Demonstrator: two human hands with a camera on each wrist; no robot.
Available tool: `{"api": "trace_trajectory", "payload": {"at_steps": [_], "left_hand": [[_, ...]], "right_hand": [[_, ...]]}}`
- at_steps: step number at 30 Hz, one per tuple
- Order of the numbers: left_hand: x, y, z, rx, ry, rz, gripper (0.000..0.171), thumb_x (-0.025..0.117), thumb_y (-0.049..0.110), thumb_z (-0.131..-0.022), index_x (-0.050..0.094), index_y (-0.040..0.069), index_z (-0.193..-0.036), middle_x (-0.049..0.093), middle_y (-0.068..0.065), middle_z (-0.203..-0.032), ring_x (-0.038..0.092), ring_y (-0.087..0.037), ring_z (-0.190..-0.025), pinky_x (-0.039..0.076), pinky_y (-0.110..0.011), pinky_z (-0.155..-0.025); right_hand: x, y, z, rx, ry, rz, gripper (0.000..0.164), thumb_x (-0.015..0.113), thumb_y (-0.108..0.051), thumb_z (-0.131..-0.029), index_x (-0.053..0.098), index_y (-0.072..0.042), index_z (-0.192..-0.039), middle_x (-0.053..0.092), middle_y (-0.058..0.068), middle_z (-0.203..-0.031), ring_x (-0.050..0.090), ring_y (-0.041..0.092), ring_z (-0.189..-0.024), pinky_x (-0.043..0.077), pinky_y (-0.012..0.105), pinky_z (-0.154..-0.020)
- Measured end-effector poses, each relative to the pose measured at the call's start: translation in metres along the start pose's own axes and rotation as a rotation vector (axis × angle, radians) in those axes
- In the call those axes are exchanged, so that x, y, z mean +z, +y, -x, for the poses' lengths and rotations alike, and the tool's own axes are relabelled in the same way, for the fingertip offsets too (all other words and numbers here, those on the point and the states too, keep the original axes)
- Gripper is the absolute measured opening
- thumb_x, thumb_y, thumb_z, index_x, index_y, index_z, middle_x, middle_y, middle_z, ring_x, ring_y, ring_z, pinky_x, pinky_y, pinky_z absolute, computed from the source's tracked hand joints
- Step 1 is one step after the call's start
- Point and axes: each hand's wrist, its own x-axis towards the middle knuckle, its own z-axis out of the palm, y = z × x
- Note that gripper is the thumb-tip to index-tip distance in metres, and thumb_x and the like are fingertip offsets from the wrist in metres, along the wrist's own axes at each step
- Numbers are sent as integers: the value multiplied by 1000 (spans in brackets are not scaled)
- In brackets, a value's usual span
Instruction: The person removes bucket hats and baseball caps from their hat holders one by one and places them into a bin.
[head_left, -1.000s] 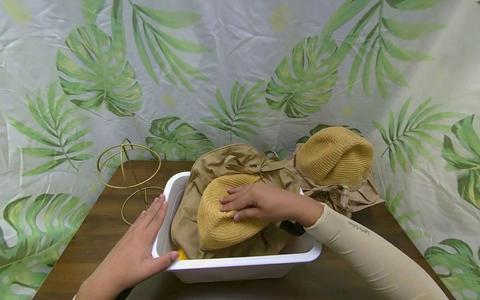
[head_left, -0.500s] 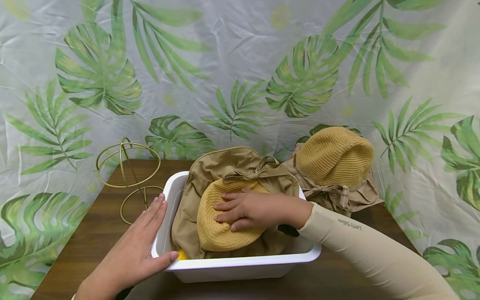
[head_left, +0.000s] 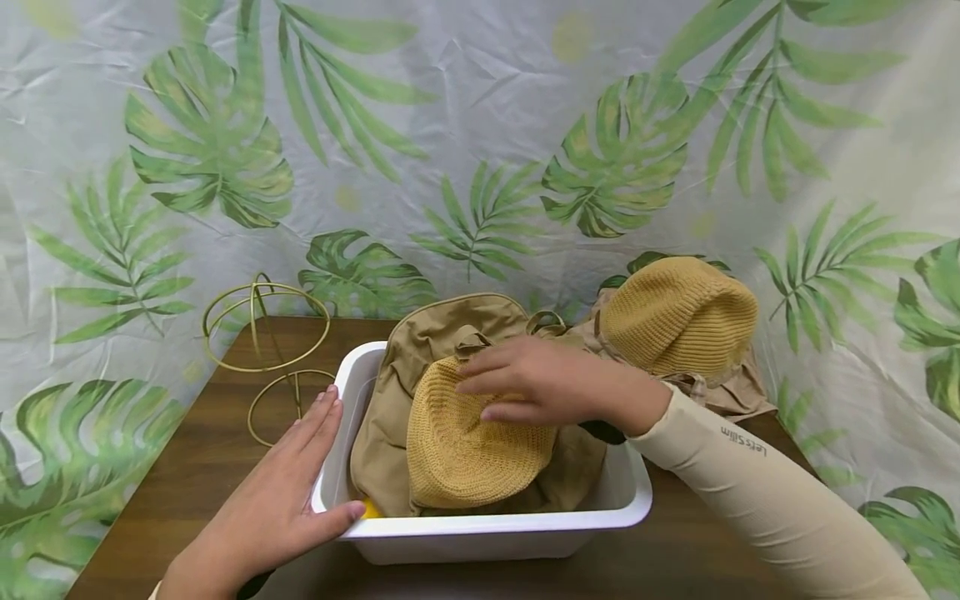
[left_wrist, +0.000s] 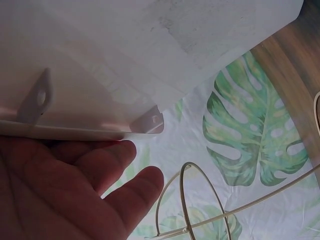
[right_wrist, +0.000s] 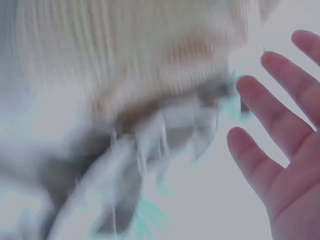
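Observation:
A white plastic basin point(head_left: 495, 525) stands on the table before me. Inside it lies a tan cloth hat with a wide brim point(head_left: 390, 425) and a yellow knitted crown point(head_left: 480, 467), its bow partly behind my right hand. My right hand point(head_left: 555, 383) hovers over the crown with fingers extended; the right wrist view shows them spread and holding nothing, the hat blurred beside them. My left hand point(head_left: 277, 492) rests along the basin's left rim, fingers straight outside and thumb at the front corner. In the left wrist view, the fingers point(left_wrist: 115, 160) lie against the rim's underside.
A second hat with a yellow knitted crown point(head_left: 682, 317) sits at the table's back right. A gold wire stand point(head_left: 292, 367) is at the back left. Something yellow point(head_left: 371, 508) shows in the basin's front left corner. A leaf-print curtain point(head_left: 472, 125) hangs behind the wooden table point(head_left: 172, 467).
My right hand pressed on the knitted crown, denting its top, then lifted off it and moved back and to the right. The left hand has stayed on the rim.

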Motion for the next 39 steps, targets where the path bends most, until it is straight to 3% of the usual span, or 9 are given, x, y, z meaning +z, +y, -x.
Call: {"api": "trace_trajectory", "payload": {"at_steps": [5, 12, 18, 30, 39], "left_hand": [[0, 0, -1, 0, 0, -6, 101, 74, 53, -78, 36, -11, -147, 30, -23, -157, 28, -34, -145, 7, -18, -116], [1, 2, 0, -7, -5, 1, 101, 74, 52, -79, 35, -12, -147, 30, -24, -157, 28, -35, -145, 5, -17, -116], [1, 3, 0, -2, -2, -5, 101, 74, 52, -78, 36, -12, -146, 31, -24, -156, 27, -34, -145, 6, -18, -116], [-1, 1, -1, -3, 8, -5, 102, 76, 51, -77, 36, -12, -147, 31, -24, -156, 29, -34, -145, 7, -17, -116], [0, 0, 0, -2, 9, -8, 102, 75, 52, -77, 36, -12, -147, 32, -24, -156, 30, -34, -144, 8, -16, -115]], "right_hand": [[-21, 32, 0, 95, 100, 23, 47, 65, -27, -97, 58, -4, -138, 51, 16, -145, 41, 35, -138, 31, 49, -113], [-13, 62, -10, 264, -23, -71, 67, 61, -42, -98, 39, -12, -153, 25, 10, -162, 16, 29, -150, 18, 48, -119], [-7, 56, -11, 224, -74, -147, 71, 62, -48, -96, 39, -13, -154, 28, 8, -161, 20, 28, -149, 20, 49, -118], [-2, 20, -1, 53, -112, -106, 79, 58, -60, -93, 40, -12, -153, 33, 9, -159, 22, 30, -148, 21, 48, -118], [13, 9, 4, 102, -230, -52, 85, 54, -68, -90, 32, -21, -157, 25, 8, -162, 20, 30, -149, 21, 55, -116]]}}
